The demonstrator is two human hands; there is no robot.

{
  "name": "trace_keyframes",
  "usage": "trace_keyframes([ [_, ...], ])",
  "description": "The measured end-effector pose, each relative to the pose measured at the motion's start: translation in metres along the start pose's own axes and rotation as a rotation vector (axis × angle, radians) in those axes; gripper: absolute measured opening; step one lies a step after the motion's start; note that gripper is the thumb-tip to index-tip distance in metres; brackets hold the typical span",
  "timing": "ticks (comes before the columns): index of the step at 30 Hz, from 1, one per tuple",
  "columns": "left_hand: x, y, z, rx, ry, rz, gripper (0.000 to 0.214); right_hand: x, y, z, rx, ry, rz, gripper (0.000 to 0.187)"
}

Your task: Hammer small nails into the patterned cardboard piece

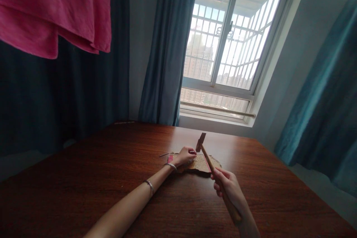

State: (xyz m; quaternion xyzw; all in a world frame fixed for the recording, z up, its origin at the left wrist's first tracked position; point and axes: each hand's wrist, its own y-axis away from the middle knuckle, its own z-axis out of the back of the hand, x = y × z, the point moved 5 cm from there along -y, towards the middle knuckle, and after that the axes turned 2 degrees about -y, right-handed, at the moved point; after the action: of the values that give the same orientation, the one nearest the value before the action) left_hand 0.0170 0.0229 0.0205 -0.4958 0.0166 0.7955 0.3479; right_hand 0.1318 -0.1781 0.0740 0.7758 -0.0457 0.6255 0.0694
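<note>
**Inspector:** State the condition of the hands.

**Operator:** The right hand [226,181] is closed around the handle of a wooden-handled hammer [206,156]. The left hand [184,155] rests on the cardboard piece [201,163], fingers bunched; whether they pinch anything cannot be determined.

**Inspector:** Position of the workpiece?

**Operator:** Flat on the bench [178,204], near its far edge and roughly midway between the left and right edges.

**Inspector:** Progress?

**Operator:** Partial, by judgement: small dots cover much of the visible surface — punched or printed, cannot tell. The hammer head is raised beside the left fingertips; contact is unconfirmed. The number of strokes left cannot be established.

**Inspector:** Surroundings and obstructions?

**Operator:** A thin rod [164,154] lies just off the cardboard's left end. Beyond the far edge: a window [212,59] and a blue curtain [164,63]. The left hand covers part of the cardboard — keep fingers clear of the head.
</note>
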Motion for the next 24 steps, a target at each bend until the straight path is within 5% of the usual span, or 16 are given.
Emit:
trace_keyframes([
  [8, 0.000, -0.001, 0.000, -0.017, -0.008, -0.022, 0.022, 0.003, 0.001, 0.004, -0.021, -0.008, 0.005, 0.034],
  [14, -0.001, 0.001, 0.001, -0.002, -0.055, 0.012, 0.024, 0.004, 0.004, 0.030, -0.161, 0.084, 0.032, 0.044],
  [24, 0.004, 0.000, -0.001, -0.009, -0.061, 0.005, 0.025, -0.011, -0.006, 0.097, -0.458, 0.910, 0.046, 0.045],
])
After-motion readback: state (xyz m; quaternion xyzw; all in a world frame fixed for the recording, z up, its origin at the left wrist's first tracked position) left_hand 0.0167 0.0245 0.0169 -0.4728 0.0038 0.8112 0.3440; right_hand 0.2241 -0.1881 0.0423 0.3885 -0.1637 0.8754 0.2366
